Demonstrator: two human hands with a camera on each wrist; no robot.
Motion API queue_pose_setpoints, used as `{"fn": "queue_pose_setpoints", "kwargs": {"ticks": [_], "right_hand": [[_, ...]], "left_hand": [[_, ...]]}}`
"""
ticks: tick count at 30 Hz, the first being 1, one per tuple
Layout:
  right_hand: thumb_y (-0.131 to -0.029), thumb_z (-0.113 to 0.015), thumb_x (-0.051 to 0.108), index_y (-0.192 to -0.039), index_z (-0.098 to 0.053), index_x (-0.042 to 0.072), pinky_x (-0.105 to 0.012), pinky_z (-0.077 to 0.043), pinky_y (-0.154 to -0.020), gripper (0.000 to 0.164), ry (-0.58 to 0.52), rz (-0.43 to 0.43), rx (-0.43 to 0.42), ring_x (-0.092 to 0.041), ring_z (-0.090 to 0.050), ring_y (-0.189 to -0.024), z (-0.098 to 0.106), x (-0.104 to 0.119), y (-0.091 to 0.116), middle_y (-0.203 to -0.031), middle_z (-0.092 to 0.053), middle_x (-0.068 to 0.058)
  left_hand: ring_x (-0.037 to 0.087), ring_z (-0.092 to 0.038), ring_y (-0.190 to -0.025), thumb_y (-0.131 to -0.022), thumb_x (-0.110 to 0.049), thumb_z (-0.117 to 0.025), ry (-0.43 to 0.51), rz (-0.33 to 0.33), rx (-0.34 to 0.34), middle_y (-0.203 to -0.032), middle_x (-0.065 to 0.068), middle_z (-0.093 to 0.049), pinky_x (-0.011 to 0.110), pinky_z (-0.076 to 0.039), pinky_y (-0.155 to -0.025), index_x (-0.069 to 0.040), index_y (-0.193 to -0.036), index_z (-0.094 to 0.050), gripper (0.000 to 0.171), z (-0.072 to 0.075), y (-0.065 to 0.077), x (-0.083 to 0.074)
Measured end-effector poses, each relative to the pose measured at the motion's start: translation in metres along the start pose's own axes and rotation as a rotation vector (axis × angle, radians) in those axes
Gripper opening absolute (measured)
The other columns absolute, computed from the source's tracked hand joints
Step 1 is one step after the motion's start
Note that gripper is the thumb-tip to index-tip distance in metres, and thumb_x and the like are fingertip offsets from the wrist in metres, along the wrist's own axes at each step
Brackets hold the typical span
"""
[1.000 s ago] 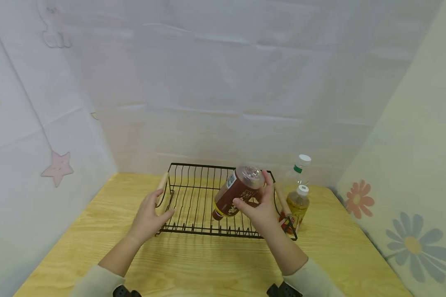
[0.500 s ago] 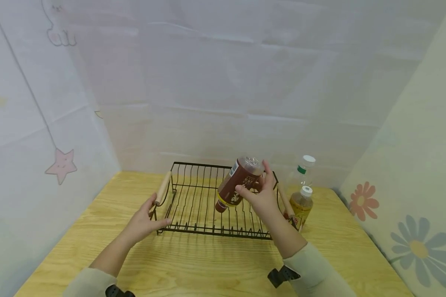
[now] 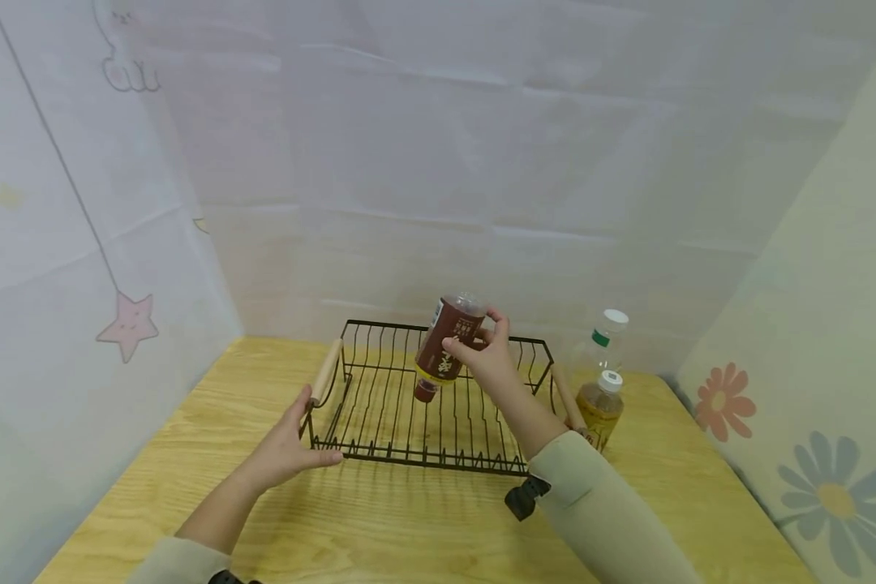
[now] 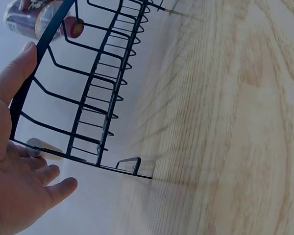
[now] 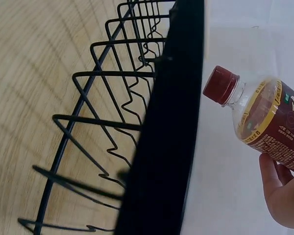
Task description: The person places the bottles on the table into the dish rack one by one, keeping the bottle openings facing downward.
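Observation:
My right hand grips a clear plastic bottle with a dark red label and holds it tilted, cap end down, above the black wire dish rack. The bottle's red cap and yellow label band show in the right wrist view. At the rack's front left corner, my left hand spreads its thumb and fingers. Its thumb lies straight against the front rail, while the fingers reach along the outside of the side wire near the wooden handle.
Just right of the rack stand a bottle of amber drink with a white cap and, behind it, a clear bottle with a green band. Another wooden handle tops the rack's right side. Hung sheets wall in the wooden table.
The bottle in my right hand has moved left and farther back over the rack. My left hand has settled lower around the rack's front left corner.

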State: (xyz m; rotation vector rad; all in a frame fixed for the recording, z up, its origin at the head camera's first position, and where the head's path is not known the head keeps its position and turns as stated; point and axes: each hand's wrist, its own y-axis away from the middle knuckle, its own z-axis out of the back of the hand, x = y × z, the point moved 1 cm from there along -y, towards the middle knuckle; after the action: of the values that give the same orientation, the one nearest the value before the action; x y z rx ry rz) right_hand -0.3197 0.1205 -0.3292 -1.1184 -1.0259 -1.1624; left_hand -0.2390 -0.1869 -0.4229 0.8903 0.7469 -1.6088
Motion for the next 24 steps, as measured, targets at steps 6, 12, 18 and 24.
{"fn": "queue_pose_setpoints", "kwargs": {"ticks": [6,12,18,24], "right_hand": [[-0.087,-0.074,0.025,-0.153,-0.011,0.026,-0.059,-0.044,-0.107,0.092,-0.002,-0.021,-0.006,-0.036,-0.049,-0.131,-0.016,-0.002,-0.014,-0.141,-0.048,-0.017],[-0.087,-0.075,0.028,-0.154,-0.014,0.025,-0.058,-0.045,-0.106,0.091,0.035,-0.018,-0.008,-0.036,-0.051,-0.13,-0.033,-0.005,-0.027,-0.142,-0.049,-0.017],[-0.087,-0.075,0.03,-0.155,-0.017,0.027,-0.058,-0.048,-0.102,0.089,0.055,-0.048,0.001,-0.037,-0.051,-0.127,-0.05,-0.01,-0.034,-0.14,-0.049,-0.015],[-0.086,-0.075,0.033,-0.155,-0.018,0.025,-0.057,-0.05,-0.099,0.09,0.113,-0.053,0.034,-0.037,-0.052,-0.125,-0.062,-0.001,-0.037,-0.139,-0.048,-0.014]], "left_hand": [[0.054,-0.006,-0.145,-0.076,-0.038,-0.084,0.032,0.018,0.005,-0.162,0.027,0.003,0.07,-0.017,-0.115,-0.006,-0.157,0.01,0.127,-0.002,0.004,-0.002],[0.054,-0.008,-0.145,-0.076,-0.039,-0.083,0.012,0.023,-0.006,-0.163,0.026,0.003,0.071,-0.019,-0.114,-0.007,-0.157,0.01,0.127,-0.003,0.006,-0.002],[0.054,-0.01,-0.145,-0.075,-0.041,-0.084,-0.011,0.019,-0.017,-0.163,0.026,0.002,0.07,-0.019,-0.114,-0.006,-0.157,0.007,0.127,-0.005,0.008,-0.003],[0.054,-0.012,-0.145,-0.075,-0.04,-0.084,-0.002,0.009,-0.03,-0.163,0.026,0.0,0.069,-0.021,-0.114,-0.006,-0.157,0.007,0.128,-0.007,0.007,-0.003]]}}
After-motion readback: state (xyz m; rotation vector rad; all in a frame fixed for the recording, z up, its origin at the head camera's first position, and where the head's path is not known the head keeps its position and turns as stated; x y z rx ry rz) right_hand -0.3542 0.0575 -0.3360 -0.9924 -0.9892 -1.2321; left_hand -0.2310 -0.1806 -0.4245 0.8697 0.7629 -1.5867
